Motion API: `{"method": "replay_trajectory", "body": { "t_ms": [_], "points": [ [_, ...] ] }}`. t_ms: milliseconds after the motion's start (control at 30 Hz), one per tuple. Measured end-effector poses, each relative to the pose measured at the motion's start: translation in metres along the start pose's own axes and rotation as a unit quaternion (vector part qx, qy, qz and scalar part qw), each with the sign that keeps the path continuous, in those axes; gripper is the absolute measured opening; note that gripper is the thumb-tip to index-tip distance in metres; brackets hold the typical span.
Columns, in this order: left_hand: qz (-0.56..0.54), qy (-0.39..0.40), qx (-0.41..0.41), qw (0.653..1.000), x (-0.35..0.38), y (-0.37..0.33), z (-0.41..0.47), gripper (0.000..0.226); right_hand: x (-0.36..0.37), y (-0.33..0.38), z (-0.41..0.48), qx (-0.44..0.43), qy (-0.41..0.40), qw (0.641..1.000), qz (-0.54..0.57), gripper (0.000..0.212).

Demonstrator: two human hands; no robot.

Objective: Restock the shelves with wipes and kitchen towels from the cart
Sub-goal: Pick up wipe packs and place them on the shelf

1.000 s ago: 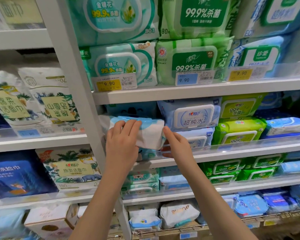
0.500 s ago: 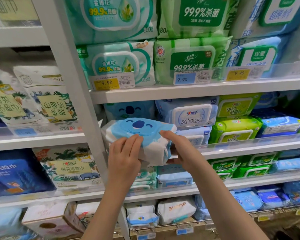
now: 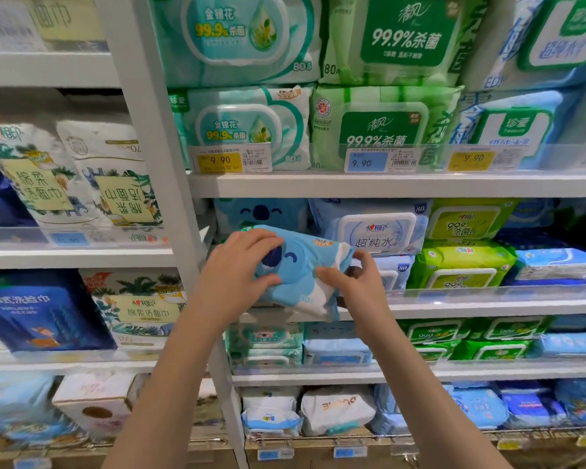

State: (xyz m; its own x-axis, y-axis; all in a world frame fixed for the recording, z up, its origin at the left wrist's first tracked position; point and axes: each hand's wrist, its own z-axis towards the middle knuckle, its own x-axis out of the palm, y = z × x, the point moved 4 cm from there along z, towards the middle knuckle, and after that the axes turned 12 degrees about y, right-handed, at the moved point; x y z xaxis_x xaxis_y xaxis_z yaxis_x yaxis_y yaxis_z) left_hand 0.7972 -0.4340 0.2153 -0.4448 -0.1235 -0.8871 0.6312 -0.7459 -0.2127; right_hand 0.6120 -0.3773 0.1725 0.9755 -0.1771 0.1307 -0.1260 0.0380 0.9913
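A blue and white wipes pack with a koala face [image 3: 301, 272] is held in front of the second shelf [image 3: 454, 308], tilted with its face toward me. My left hand [image 3: 237, 269] grips its left end, fingers spread over the koala's nose. My right hand [image 3: 352, 282] pinches its lower right corner. A matching koala pack [image 3: 261, 213] stands behind it at the left end of that shelf. The cart is out of view.
A white upright post [image 3: 163, 184] stands just left of my hands. Light blue wipes [image 3: 376, 228] and green wipes [image 3: 460, 262] fill the shelf to the right. A clear lip [image 3: 487, 292] runs along the shelf front. Tissue packs [image 3: 82, 177] fill the left bay.
The koala pack has turned from flat, top edge toward me, to face-up and tilted. Both hands shifted slightly right and down with it, away from the shelf opening.
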Motion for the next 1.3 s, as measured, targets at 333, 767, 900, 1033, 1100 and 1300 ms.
{"method": "replay_trajectory", "body": {
  "t_ms": [333,767,900,1033,1100,1300],
  "points": [
    [0.153,0.068,0.039,0.985,-0.005,-0.007,0.011,0.081,-0.004,0.001,0.006,-0.033,0.012,0.998,-0.048,0.057],
    [0.216,-0.093,0.128,0.963,-0.019,-0.025,0.004,0.066,-0.012,0.028,-0.003,-0.128,0.051,0.988,-0.066,0.053],
    [0.219,-0.153,0.129,0.955,-0.006,-0.012,0.007,0.064,-0.007,0.038,0.006,-0.183,0.068,0.974,-0.118,0.059],
    [0.227,-0.206,0.095,0.947,0.012,0.001,0.008,0.055,-0.001,0.038,0.020,-0.217,0.077,0.947,-0.225,0.059],
    [0.240,-0.217,0.076,0.943,0.018,0.009,0.008,0.053,0.000,0.038,0.030,-0.224,0.030,0.900,-0.372,0.065],
    [0.266,-0.226,0.033,0.937,0.023,0.031,0.010,0.058,0.037,0.028,0.048,-0.206,-0.044,0.854,-0.476,0.067]
  ]
}}
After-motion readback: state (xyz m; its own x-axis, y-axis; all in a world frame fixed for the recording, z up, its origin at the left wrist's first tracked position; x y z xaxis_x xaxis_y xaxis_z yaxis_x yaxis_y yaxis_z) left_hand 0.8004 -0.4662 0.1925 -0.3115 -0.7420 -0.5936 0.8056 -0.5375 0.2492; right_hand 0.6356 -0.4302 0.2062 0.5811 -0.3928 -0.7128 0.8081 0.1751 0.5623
